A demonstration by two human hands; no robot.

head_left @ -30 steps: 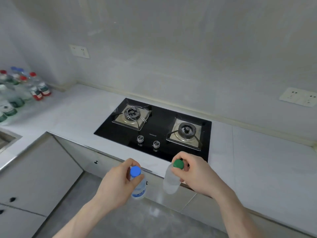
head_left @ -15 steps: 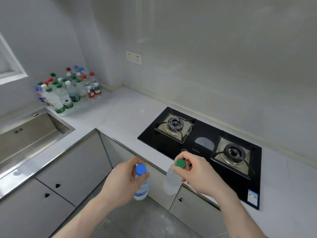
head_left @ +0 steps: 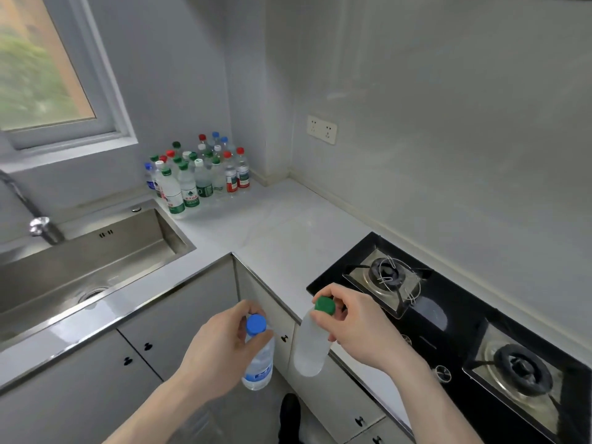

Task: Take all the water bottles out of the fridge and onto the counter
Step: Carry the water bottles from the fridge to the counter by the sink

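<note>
Our left hand [head_left: 221,350] grips the blue-capped bottle [head_left: 259,357] by its neck, our right hand [head_left: 355,325] pinches the green-capped bottle [head_left: 312,342] at its cap; both hang off the bench [head_left: 288,232], well short of the bottle cluster [head_left: 198,174] in its back corner

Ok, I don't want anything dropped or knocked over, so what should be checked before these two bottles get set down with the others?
1. Left hand grip on the blue-capped clear bottle: fingers round its neck, ok.
2. Right hand grip on the green-capped clear bottle: pinched at the cap, ok.
3. Both caps on: ok.
4. Bare white counter in front of the cluster of standing bottles: ok.
5. Bottles over the counter: not ok, they hang over the floor.
6. Steel sink edge close to the cluster: cannot tell the margin.
</note>
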